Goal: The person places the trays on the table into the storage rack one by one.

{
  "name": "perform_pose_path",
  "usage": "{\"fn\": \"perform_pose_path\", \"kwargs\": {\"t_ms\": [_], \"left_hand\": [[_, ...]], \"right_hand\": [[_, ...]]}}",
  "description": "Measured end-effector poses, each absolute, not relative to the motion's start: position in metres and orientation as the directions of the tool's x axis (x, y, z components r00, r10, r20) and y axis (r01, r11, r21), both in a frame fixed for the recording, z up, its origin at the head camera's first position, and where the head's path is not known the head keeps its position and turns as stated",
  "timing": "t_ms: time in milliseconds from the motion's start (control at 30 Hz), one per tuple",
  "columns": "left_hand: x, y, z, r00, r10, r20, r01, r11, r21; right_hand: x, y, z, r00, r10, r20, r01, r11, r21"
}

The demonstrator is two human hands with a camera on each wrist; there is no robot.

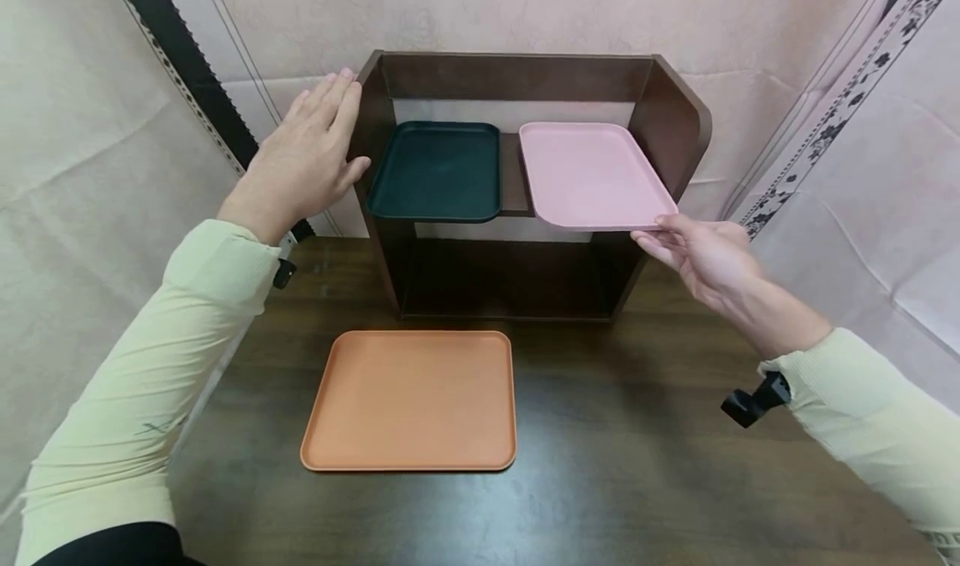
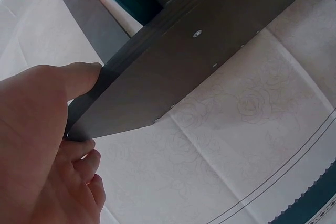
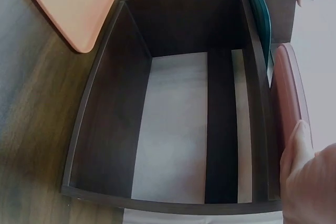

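A dark brown two-tier wooden shelf stands on the table. My left hand holds its left side panel near the front edge, with the thumb at the edge and the fingers along the outer face. On the upper tier lies a dark green tray. Beside it, to the right, rests a pink tray whose front sticks out past the board. My right hand pinches this tray at its front right corner, thumb on top and fingers underneath; the right wrist view shows the pink tray edge-on.
An orange tray lies flat on the wooden table in front of the shelf. The lower tier has an open front. Pale patterned cloth hangs behind and at both sides.
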State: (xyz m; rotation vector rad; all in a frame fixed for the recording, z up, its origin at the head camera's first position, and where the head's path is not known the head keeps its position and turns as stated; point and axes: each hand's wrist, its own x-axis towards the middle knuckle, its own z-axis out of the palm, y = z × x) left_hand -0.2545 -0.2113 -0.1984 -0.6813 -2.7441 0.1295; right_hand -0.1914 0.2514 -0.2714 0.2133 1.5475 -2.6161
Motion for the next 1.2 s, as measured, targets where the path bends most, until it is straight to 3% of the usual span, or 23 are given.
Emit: {"fn": "perform_pose_path", "kwargs": {"t_ms": [767, 900, 967, 1067, 1133, 1200], "left_hand": [[-0.254, -0.211, -0.197, -0.852, 0.455, 0.260, 0.432, 0.891, -0.140], [-0.253, -0.211, -0.197, -0.840, 0.467, 0.276, 0.439, 0.884, -0.162], [-0.253, -0.211, -0.198, -0.830, 0.479, 0.284, 0.448, 0.877, -0.172], [-0.254, -0.211, -0.199, -0.823, 0.488, 0.291, 0.456, 0.873, -0.174], [-0.254, -0.212, -0.199, -0.824, 0.487, 0.289, 0.457, 0.873, -0.169], [-0.254, -0.212, -0.200, -0.824, 0.487, 0.290, 0.458, 0.874, -0.165]], "right_hand": [[-0.199, 0.240, -0.279, -0.985, 0.050, -0.168, 0.123, -0.482, -0.867], [-0.197, 0.247, -0.276, -0.977, -0.005, -0.211, 0.197, -0.384, -0.902], [-0.195, 0.254, -0.275, -0.973, -0.043, -0.228, 0.231, -0.234, -0.944], [-0.190, 0.266, -0.272, -0.978, -0.074, -0.194, 0.183, 0.135, -0.974], [-0.185, 0.275, -0.268, -0.992, -0.070, -0.107, 0.062, 0.470, -0.881], [-0.180, 0.283, -0.261, -0.998, -0.057, -0.007, -0.035, 0.712, -0.701]]}}
